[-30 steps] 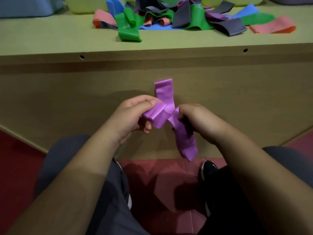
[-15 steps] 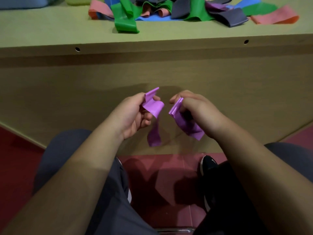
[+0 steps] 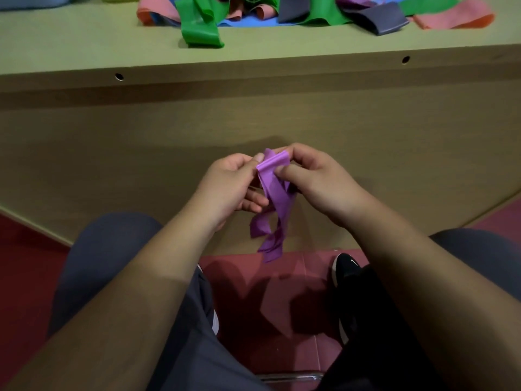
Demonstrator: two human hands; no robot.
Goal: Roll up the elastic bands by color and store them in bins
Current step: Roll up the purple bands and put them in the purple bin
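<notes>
The purple elastic band is held up in the air in front of the tan front panel of the surface, below its top and above the person's lap. Its upper end is folded over into a small flat fold, and the rest hangs down in loose, twisted loops whose lowest tip shows against the red floor. The left hand pinches the fold's left edge, thumb pressed against the band and the other fingers curled beneath. The right hand grips the fold from the right, with its thumb on the near face and its forefinger curled over the top, so both sets of fingers are clamped on the band. Farther away, on the top of the surface, lies a tangled heap of other bands: a green band nearest the edge, a blue band lying flat under others, a grey band and a salmon band at the right. Two small round holes mark the front edge. Grey trousers cover the left knee, and a black shoe rests on the floor.
</notes>
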